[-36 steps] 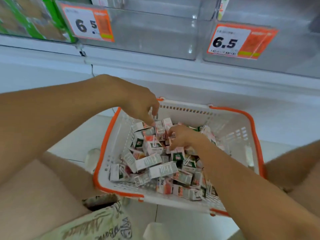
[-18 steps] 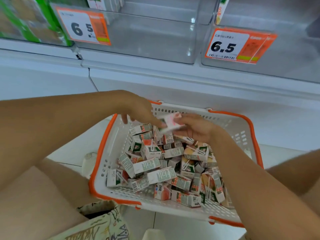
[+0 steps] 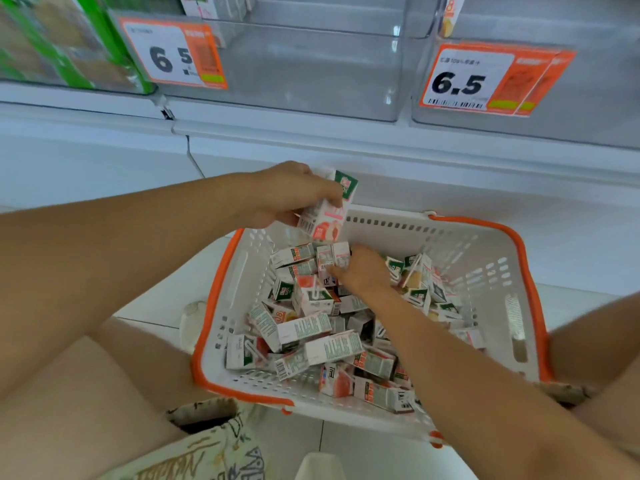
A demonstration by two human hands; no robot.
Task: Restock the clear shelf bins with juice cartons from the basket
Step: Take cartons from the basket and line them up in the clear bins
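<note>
A white basket with an orange rim (image 3: 491,271) stands on the floor, full of several small juice cartons (image 3: 311,327) lying in a loose heap. My left hand (image 3: 287,194) is raised above the basket's far left corner and holds a pink-and-white peach juice carton (image 3: 329,211) upright. Down in the pile, my right hand (image 3: 363,271) has its fingers closed around another small pink carton (image 3: 332,256). Above, a clear shelf bin (image 3: 304,67) has cartons only at its far back, and a second clear bin (image 3: 588,81) is to its right.
Orange price tags reading 6.5 (image 3: 176,55) (image 3: 485,81) hang on the bin fronts. Green packages (image 3: 62,43) fill the bin at the far left. A white shelf ledge (image 3: 311,140) runs below the bins. My knees flank the basket on the tiled floor.
My left hand has taken the pink carton and lifted it above the basket. My right hand has dropped back into the pile onto another carton.
</note>
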